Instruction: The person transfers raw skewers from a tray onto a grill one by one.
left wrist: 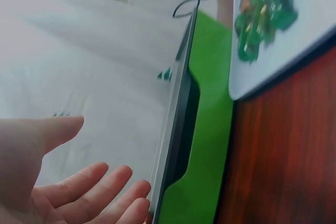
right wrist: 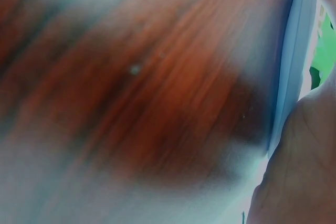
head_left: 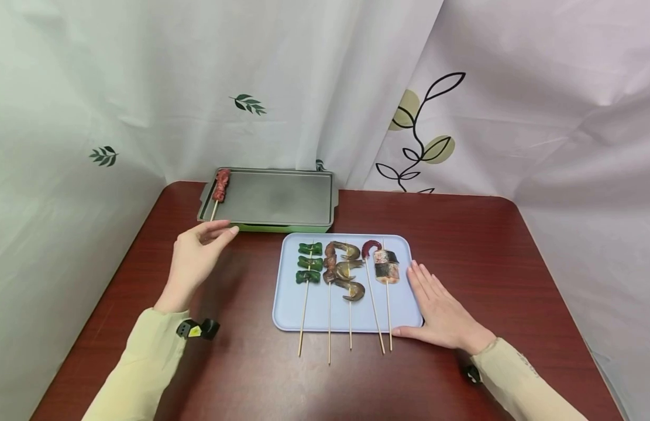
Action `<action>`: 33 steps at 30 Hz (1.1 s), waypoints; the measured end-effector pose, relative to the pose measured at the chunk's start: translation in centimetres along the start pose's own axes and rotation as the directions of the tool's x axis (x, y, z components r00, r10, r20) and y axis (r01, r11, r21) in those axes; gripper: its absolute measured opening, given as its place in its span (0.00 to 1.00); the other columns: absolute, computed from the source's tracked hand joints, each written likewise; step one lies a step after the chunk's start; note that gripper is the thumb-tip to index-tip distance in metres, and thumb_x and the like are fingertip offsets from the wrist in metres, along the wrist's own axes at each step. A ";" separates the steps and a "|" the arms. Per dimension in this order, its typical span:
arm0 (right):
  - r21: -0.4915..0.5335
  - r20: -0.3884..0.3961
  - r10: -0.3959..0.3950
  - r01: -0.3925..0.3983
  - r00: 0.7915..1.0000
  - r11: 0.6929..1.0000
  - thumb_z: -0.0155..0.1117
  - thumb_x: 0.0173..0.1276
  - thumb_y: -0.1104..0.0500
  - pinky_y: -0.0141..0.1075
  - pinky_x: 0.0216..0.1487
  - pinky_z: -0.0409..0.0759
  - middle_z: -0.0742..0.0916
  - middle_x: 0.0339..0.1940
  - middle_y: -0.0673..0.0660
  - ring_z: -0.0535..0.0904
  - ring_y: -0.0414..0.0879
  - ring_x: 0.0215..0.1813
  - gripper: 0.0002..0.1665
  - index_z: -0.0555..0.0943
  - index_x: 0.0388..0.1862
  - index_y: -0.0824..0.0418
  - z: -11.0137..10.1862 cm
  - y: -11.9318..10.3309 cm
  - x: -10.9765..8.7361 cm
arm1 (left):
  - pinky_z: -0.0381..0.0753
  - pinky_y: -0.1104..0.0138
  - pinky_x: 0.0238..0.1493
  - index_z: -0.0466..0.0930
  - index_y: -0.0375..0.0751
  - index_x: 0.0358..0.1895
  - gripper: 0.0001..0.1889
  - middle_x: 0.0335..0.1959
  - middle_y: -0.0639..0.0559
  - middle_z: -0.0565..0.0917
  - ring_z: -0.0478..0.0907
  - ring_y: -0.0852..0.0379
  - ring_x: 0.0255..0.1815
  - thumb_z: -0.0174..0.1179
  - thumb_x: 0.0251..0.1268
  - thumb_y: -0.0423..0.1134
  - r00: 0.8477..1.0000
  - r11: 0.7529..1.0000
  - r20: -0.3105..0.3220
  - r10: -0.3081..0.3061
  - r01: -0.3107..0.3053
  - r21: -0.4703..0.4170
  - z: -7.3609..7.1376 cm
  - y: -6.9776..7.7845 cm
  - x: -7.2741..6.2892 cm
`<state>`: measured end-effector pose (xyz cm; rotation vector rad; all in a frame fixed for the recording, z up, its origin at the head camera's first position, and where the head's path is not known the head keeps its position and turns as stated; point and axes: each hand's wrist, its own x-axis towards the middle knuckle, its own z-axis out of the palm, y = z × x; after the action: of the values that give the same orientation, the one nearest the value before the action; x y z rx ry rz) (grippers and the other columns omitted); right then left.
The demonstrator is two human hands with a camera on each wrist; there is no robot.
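One red meat skewer [head_left: 221, 186] is seen on the grill [head_left: 282, 199], upper left in the head view; the left hand [head_left: 195, 257] is placed just below, its grip released. At centre, five skewers [head_left: 348, 270] are carried by the blue tray [head_left: 285, 304], its right edge touched by the right hand [head_left: 440, 313], nothing grasped. In the left wrist view, the thumb [left wrist: 64, 130], lower left, is held apart from the fingers [left wrist: 89, 195]. In the right wrist view, the tray's rim is seen at right.

Reddish-brown table [head_left: 504, 263] — rounded far corners, gray-topped green grill [head_left: 282, 196] at the back, pale blue tray [head_left: 288, 304] nearer.
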<state>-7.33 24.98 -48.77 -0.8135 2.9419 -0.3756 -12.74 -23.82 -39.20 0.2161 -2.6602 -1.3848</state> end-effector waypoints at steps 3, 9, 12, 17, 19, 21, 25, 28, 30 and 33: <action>0.006 0.000 0.002 -0.002 1.000 1.000 0.61 0.56 0.18 0.54 0.78 0.50 0.50 0.83 0.68 0.45 0.62 0.82 0.77 0.48 0.81 0.72 0.0 -0.1 0.0 | 0.78 0.75 0.43 0.83 0.42 0.62 0.29 0.48 0.46 0.88 0.85 0.63 0.47 0.65 0.67 0.60 1.000 0.999 0.012 0.004 -0.004 -0.036 0.9 0.1 -0.8; 0.001 -0.002 0.003 -0.003 1.000 1.000 0.61 0.56 0.18 0.52 0.79 0.49 0.50 0.83 0.68 0.45 0.62 0.82 0.76 0.49 0.81 0.72 0.0 0.0 0.1 | 0.80 0.74 0.42 0.84 0.44 0.61 0.27 0.48 0.48 0.89 0.86 0.61 0.47 0.67 0.67 0.58 0.998 0.997 0.067 0.004 0.001 -0.080 2.5 0.3 -2.3; 0.004 0.002 0.007 -0.007 1.000 1.000 0.61 0.56 0.18 0.51 0.79 0.47 0.50 0.83 0.68 0.45 0.62 0.82 0.76 0.49 0.81 0.72 -0.1 -0.1 0.1 | 0.81 0.71 0.44 0.83 0.45 0.61 0.27 0.49 0.50 0.88 0.86 0.57 0.48 0.68 0.66 0.59 0.994 0.996 0.106 -0.001 0.011 -0.093 3.1 0.5 -3.1; 0.012 0.013 0.020 -0.021 1.000 1.000 0.61 0.56 0.17 0.52 0.79 0.48 0.50 0.83 0.67 0.44 0.61 0.82 0.77 0.48 0.81 0.72 -0.2 -0.1 0.1 | 0.81 0.68 0.50 0.83 0.46 0.61 0.29 0.50 0.50 0.88 0.86 0.57 0.49 0.70 0.64 0.59 0.987 0.992 0.162 -0.008 0.029 -0.125 4.2 0.8 -4.3; 0.012 0.016 0.024 -0.024 1.000 1.000 0.60 0.56 0.17 0.52 0.79 0.48 0.49 0.83 0.67 0.44 0.61 0.82 0.77 0.48 0.82 0.71 -0.2 -0.1 0.0 | 0.81 0.66 0.51 0.83 0.44 0.61 0.29 0.50 0.50 0.88 0.86 0.56 0.49 0.71 0.63 0.57 0.983 0.990 0.181 -0.002 0.027 -0.136 4.7 0.8 -4.7; 0.012 0.016 0.025 -0.025 1.000 1.000 0.60 0.56 0.17 0.53 0.79 0.49 0.49 0.83 0.67 0.44 0.61 0.82 0.77 0.48 0.82 0.71 -0.1 -0.1 0.0 | 0.82 0.66 0.52 0.83 0.41 0.61 0.29 0.49 0.49 0.88 0.86 0.56 0.49 0.72 0.63 0.55 0.979 0.988 0.201 0.009 0.022 -0.152 5.3 0.6 -5.2; 0.013 0.016 0.025 -0.025 1.000 1.000 0.60 0.56 0.17 0.52 0.79 0.47 0.49 0.83 0.67 0.43 0.61 0.82 0.77 0.48 0.82 0.71 0.1 0.0 0.0 | 0.84 0.64 0.51 0.82 0.37 0.61 0.27 0.49 0.44 0.88 0.86 0.52 0.49 0.74 0.62 0.48 0.971 0.984 0.238 0.021 0.022 -0.175 6.3 0.2 -6.1; 0.012 0.016 0.024 -0.024 1.000 1.000 0.60 0.56 0.17 0.51 0.80 0.47 0.49 0.83 0.67 0.43 0.60 0.82 0.77 0.48 0.82 0.71 0.1 0.1 0.0 | 0.84 0.63 0.51 0.82 0.36 0.60 0.27 0.49 0.42 0.88 0.86 0.51 0.49 0.76 0.60 0.45 0.966 0.983 0.258 0.010 0.037 -0.178 6.8 0.1 -6.7; 0.008 0.015 0.021 -0.021 1.000 1.000 0.60 0.56 0.17 0.51 0.80 0.47 0.49 0.83 0.67 0.43 0.61 0.82 0.77 0.47 0.82 0.71 0.1 0.1 0.1 | 0.83 0.62 0.52 0.82 0.35 0.61 0.29 0.49 0.42 0.88 0.86 0.52 0.49 0.76 0.59 0.45 0.961 0.984 0.275 -0.002 0.052 -0.172 7.2 0.0 -7.2; 0.003 0.010 0.013 -0.013 1.000 1.000 0.60 0.56 0.17 0.52 0.79 0.48 0.49 0.83 0.68 0.44 0.62 0.82 0.77 0.48 0.82 0.71 0.1 0.1 0.1 | 0.83 0.58 0.54 0.82 0.35 0.62 0.30 0.49 0.44 0.88 0.86 0.52 0.49 0.77 0.58 0.46 0.955 0.984 0.296 -0.018 0.069 -0.162 7.5 -0.1 -7.7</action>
<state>-7.46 24.97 -48.91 -0.7926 2.9354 -0.3747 -6.58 -16.36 -43.94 0.0524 -2.7560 -1.7760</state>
